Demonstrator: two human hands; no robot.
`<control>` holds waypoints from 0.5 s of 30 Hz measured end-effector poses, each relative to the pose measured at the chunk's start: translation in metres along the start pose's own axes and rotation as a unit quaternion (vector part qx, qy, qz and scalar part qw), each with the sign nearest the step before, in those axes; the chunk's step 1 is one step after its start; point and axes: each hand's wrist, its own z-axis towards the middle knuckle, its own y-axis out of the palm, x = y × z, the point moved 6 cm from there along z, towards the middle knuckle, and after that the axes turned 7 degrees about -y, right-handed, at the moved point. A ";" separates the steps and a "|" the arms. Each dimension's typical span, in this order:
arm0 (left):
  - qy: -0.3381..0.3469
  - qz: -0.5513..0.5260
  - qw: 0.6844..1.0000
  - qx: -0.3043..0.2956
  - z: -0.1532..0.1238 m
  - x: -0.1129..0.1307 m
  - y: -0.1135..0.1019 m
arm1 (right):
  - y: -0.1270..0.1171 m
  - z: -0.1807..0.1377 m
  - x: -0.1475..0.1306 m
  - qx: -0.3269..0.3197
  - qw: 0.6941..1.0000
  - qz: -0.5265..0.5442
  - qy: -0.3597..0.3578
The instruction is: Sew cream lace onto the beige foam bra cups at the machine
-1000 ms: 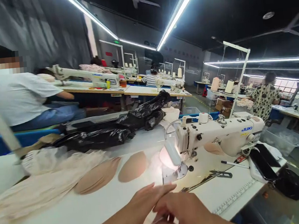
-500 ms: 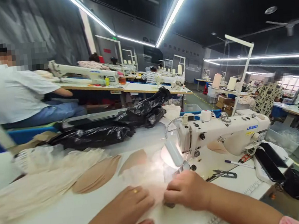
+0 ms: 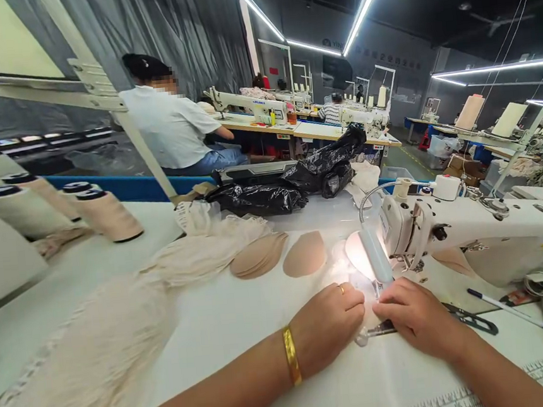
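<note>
Close in front of the sewing machine's needle area, my left hand (image 3: 332, 322) is closed with its fingers curled onto a pale, thin fabric piece (image 3: 369, 314). My right hand (image 3: 417, 314) pinches the same fabric's right side, close beside the metal needle plate. The fabric is mostly covered by my fingers and washed out by light. A small lamp (image 3: 375, 256) on a bendy neck shines on this spot from the white sewing machine (image 3: 482, 223). Left of the lamp lie a single beige cup-shaped piece (image 3: 304, 254) and a stack of similar pieces (image 3: 258, 256).
Cream lace fabric (image 3: 98, 345) spreads over the table's left side. Thread cones (image 3: 111, 216) stand at far left. Black plastic bags (image 3: 261, 197) lie behind. Thread snips (image 3: 474, 319), a pen (image 3: 506, 307) and a printed ruler (image 3: 441, 404) are at right. A co-worker (image 3: 169, 124) sits beyond.
The view has swung left, bringing the thread cones into sight. My left hand has gone from loosely spread fingers to curled ones and is nearer my right hand.
</note>
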 end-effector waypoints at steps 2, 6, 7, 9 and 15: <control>-0.005 -0.003 1.000 0.005 -0.001 0.000 -0.002 | -0.001 0.001 -0.001 -0.002 1.000 0.007 0.003; -0.017 0.002 1.000 0.006 0.002 0.002 -0.005 | -0.001 0.001 -0.002 0.002 1.000 0.006 0.001; -0.022 -0.001 1.000 0.003 0.003 0.003 -0.005 | -0.001 0.001 -0.001 0.000 1.000 0.004 0.002; -0.036 -0.022 0.999 -0.001 0.004 0.003 -0.006 | 0.001 0.001 -0.001 -0.007 1.000 0.003 0.005; -0.062 -0.075 0.995 0.002 0.004 0.004 -0.006 | 0.000 0.001 -0.001 -0.010 1.000 0.003 0.009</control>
